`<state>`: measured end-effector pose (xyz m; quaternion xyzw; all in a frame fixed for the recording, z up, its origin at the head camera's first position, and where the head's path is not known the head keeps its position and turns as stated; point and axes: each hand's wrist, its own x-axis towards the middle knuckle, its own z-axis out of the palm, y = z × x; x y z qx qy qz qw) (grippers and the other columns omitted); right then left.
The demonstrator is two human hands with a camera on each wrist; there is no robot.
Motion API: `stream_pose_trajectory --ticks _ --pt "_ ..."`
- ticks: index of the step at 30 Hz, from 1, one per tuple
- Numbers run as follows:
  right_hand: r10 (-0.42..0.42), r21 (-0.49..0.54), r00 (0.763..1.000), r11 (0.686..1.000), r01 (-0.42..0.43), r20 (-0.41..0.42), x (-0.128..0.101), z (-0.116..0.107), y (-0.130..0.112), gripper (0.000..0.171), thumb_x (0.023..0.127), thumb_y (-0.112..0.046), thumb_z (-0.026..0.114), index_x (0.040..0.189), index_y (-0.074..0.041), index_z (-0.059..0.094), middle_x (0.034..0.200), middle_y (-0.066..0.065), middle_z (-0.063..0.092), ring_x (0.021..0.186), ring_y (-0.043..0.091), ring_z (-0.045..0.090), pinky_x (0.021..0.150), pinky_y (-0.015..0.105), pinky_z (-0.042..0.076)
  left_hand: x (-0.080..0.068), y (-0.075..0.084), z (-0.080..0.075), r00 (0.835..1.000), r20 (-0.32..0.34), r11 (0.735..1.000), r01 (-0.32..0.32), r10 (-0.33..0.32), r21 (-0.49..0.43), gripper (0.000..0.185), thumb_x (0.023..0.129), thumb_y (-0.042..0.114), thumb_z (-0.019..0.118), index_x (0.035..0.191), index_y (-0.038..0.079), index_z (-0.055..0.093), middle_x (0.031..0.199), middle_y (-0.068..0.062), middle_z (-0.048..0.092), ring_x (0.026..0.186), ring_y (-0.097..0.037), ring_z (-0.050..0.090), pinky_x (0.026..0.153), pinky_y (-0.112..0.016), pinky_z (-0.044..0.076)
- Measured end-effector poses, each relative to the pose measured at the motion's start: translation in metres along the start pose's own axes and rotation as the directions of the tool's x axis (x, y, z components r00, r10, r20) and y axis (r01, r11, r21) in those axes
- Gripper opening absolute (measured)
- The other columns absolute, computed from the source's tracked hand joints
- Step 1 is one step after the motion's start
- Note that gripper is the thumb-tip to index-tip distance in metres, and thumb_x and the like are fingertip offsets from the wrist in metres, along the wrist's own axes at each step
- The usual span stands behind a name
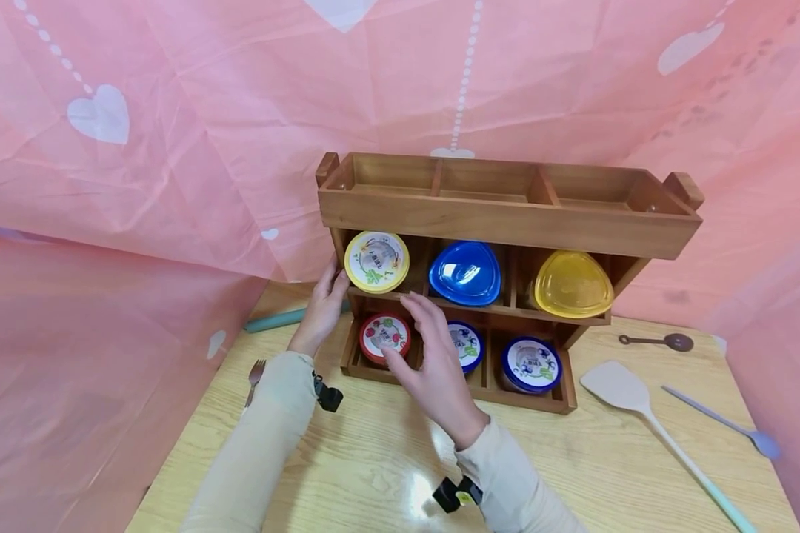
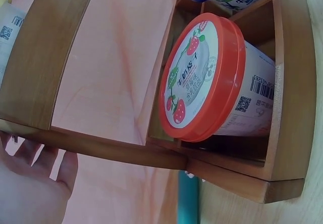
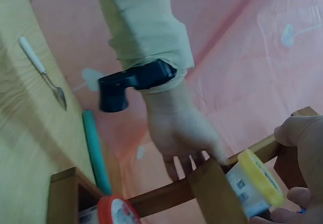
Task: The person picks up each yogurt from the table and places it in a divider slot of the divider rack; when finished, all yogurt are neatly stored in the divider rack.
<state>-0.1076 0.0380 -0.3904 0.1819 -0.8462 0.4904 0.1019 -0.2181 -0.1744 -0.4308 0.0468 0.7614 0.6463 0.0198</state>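
A brown wooden rack with three levels stands on the table. My left hand grips its left side post beside the yellow-lidded tub; in the left wrist view the fingers pass behind the wood. Relaxed and holding nothing, my right hand hovers before the left half of the rack, thumb overlapping the red-lidded tub in the head view. Partly behind that hand is a blue-lidded tub. A glossy blue container and a yellow container sit on the middle shelf.
Another blue-lidded tub stands at lower right. A white spatula, a blue spoon and a dark spoon lie to the right. A fork and a teal rod lie left. Pink cloth hangs behind.
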Motion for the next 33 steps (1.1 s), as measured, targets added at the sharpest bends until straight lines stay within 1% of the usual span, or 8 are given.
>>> stream_pose_trajectory --ticks 5,10,11,13,20,24,28,33 --pt "0.01 -0.041 1.0 0.999 -0.009 0.026 -0.02 -0.005 0.013 0.062 0.091 -0.025 0.072 0.145 -0.016 0.045 0.155 0.005 0.036 0.141 0.026 0.037 0.11 0.053 0.041 -0.008 0.018 -0.002 0.999 0.011 0.999 0.043 -0.043 0.013 0.062 0.108 0.033 0.033 0.16 0.018 0.003 0.167 -0.002 0.009 0.152 -0.017 0.014 0.123 -0.038 0.019" --pt "0.059 -0.053 0.997 0.997 -0.056 0.058 -0.035 -0.01 0.024 0.058 0.093 -0.028 0.069 0.145 -0.017 0.046 0.153 0.004 0.039 0.142 0.027 0.038 0.109 0.055 0.04 -0.012 0.026 -0.003 1.0 0.002 0.999 0.028 -0.028 0.024 0.061 0.108 0.032 0.033 0.16 0.017 0.003 0.166 -0.004 0.01 0.151 -0.017 0.015 0.123 -0.036 0.02" --pt "0.066 -0.051 0.996 0.997 -0.063 0.061 -0.038 -0.012 0.026 0.057 0.093 -0.029 0.069 0.145 -0.018 0.046 0.153 0.004 0.04 0.142 0.027 0.038 0.109 0.055 0.04 -0.013 0.031 -0.003 0.999 0.003 0.999 0.035 -0.035 0.03 0.061 0.108 0.029 0.033 0.16 0.015 0.003 0.166 -0.005 0.01 0.151 -0.019 0.015 0.123 -0.036 0.02" --pt "0.08 -0.045 0.995 0.996 -0.077 0.064 -0.042 -0.014 0.03 0.056 0.094 -0.029 0.068 0.145 -0.02 0.046 0.152 0.004 0.041 0.141 0.027 0.039 0.109 0.056 0.041 -0.013 0.032 -0.004 1.0 0.001 0.999 0.025 -0.025 0.04 0.06 0.108 0.026 0.033 0.159 0.014 0.003 0.166 -0.007 0.01 0.152 -0.019 0.014 0.123 -0.036 0.019" --pt "0.097 -0.052 0.994 0.994 -0.095 0.051 -0.055 -0.02 0.039 0.054 0.094 -0.026 0.068 0.144 -0.019 0.048 0.151 0.004 0.044 0.14 0.027 0.041 0.11 0.055 0.04 -0.001 0.005 -0.008 1.0 -0.022 0.999 0.005 -0.004 0.045 0.061 0.108 0.034 0.034 0.16 0.022 0.004 0.166 0.001 0.009 0.151 -0.015 0.013 0.123 -0.036 0.017" --pt "0.102 -0.061 0.994 0.993 -0.1 0.03 -0.062 -0.025 0.044 0.054 0.092 -0.022 0.07 0.143 -0.018 0.05 0.148 0.007 0.048 0.138 0.028 0.044 0.108 0.054 0.042 -0.003 -0.001 -0.007 0.999 -0.03 0.996 -0.019 0.022 0.091 0.063 0.107 0.041 0.033 0.16 0.022 0.005 0.166 0.001 0.008 0.152 -0.015 0.014 0.123 -0.037 0.02" --pt "0.121 -0.056 0.992 0.991 -0.12 0.018 -0.068 -0.03 0.05 0.055 0.092 -0.021 0.071 0.142 -0.017 0.05 0.146 0.01 0.049 0.135 0.029 0.046 0.106 0.054 0.043 -0.014 -0.003 -0.009 1.0 -0.002 0.998 -0.024 0.024 0.061 0.063 0.106 0.041 0.035 0.16 0.024 0.006 0.166 -0.002 0.011 0.151 -0.019 0.019 0.121 -0.04 0.026" --pt "0.165 -0.056 0.985 0.985 -0.163 0.04 -0.073 -0.041 0.058 0.055 0.095 -0.024 0.066 0.146 -0.015 0.046 0.148 0.011 0.047 0.134 0.032 0.047 0.106 0.055 0.042 -0.043 -0.008 -0.02 1.0 0.006 0.999 -0.017 0.017 0.032 0.063 0.105 0.037 0.043 0.158 0.034 0.009 0.163 -0.004 0.024 0.149 -0.021 0.025 0.122 -0.041 0.024"
